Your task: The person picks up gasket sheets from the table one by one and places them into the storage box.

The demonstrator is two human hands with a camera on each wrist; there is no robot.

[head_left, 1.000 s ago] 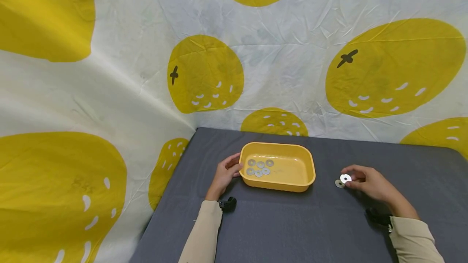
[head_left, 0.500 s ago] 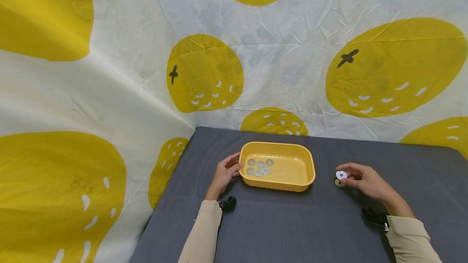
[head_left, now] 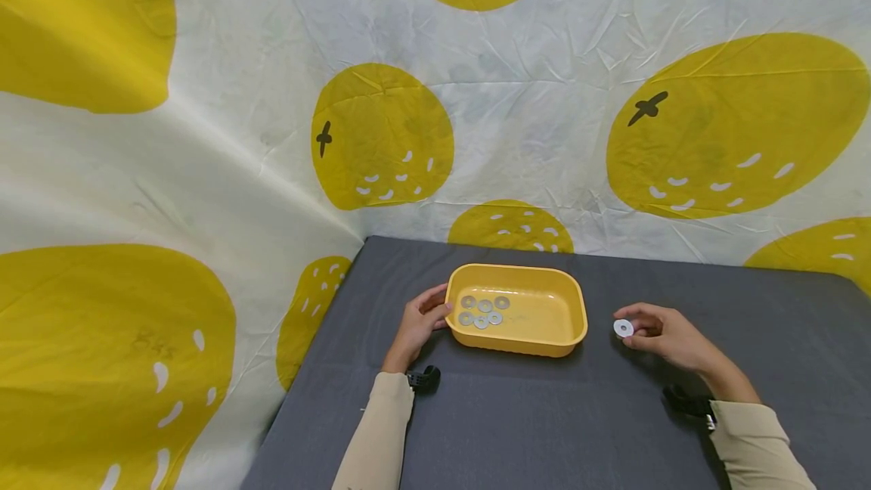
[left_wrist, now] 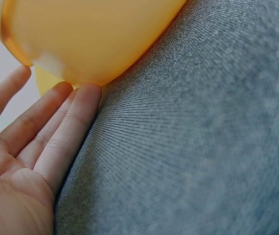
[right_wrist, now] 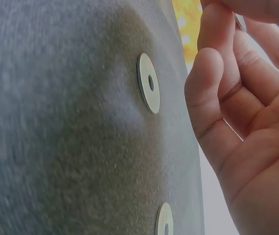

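A yellow plastic tray stands on the dark grey cloth. Several metal washers lie flat in its left half. My left hand holds the tray's left end, thumb at the rim and fingers against the outer wall. To the right of the tray, my right hand pinches a washer between thumb and fingers, just above the table. In the right wrist view only this washer's edge shows. A flat washer lies on the cloth below the hand, with another at the bottom edge.
The grey cloth-covered table reaches to a white curtain with yellow fruit prints at the back and left. Both wrists wear black straps.
My right hand has moved left toward the tray with the pinched washer. The washer on the cloth beneath is now hidden in the head view. Left hand and tray have stayed put.
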